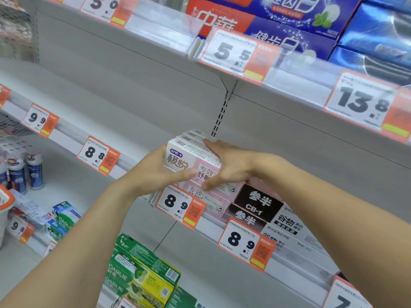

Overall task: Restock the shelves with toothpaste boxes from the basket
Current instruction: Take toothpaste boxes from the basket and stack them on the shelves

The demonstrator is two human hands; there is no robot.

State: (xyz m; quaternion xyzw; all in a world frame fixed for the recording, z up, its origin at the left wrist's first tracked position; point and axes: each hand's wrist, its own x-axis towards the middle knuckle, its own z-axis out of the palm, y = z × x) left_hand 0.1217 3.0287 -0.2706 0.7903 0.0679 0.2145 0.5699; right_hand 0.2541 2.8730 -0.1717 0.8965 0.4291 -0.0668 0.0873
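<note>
We hold a small stack of white-and-pink cardboard toothpaste boxes (193,161) between both hands, above the front edge of the grey metal middle shelf (142,121). Our left hand (155,172) grips the near end of the stack, with the thumb laid across the printed front face and the remaining fingers curled behind the boxes, out of view. Our right hand (224,165) clamps the stack from the right, with the fingers spread over the top and the thumb pointing down across the pink portion of the front. The held stack sits directly above two matching pink boxes (213,196) that lie flat at the front edge of the same shelf, and we cannot tell whether it touches them. Just to the right of the pink boxes, black-and-white cardboard boxes (262,210) lie stacked along the shelf front. White-and-orange price tags (180,205) are clipped to the front rail of the shelf, one just beneath our hands. On the upper shelf (289,85), blue and red cardboard boxes (295,25) stand near its right end. On the lower shelf (73,174), green-and-yellow boxes (142,274) lie at the front, and blue-and-white cylindrical bottles (24,172) stand toward its left end.
</note>
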